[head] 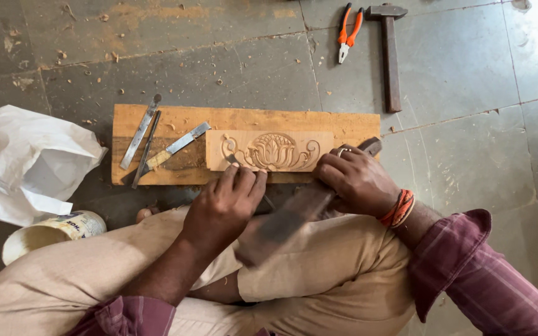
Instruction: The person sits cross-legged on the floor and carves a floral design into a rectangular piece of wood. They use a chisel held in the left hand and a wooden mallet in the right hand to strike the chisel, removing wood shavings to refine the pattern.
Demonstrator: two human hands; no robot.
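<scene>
Here, a person sits cross-legged on the stone floor with a wooden board lying just in front of the knees. On the board rests a smaller carved panel, pale wood with a lotus and scrolls cut into it. The left hand sits at the panel's lower left edge, its fingers pinched closed around a thin chisel whose tip touches the carving. The right hand is closed around a blurred wooden mallet, which slants down across the lap; a ring shows on 1 finger and an orange band circles the wrist.

On the left part of the board lie 3 more chisels, close together and angled. Beyond the board, on the floor, are orange-handled pliers and, just beside them, a hammer. To the left sits a crumpled white plastic bag, and near it a white tub on its side. Wood chips are scattered over the floor.
</scene>
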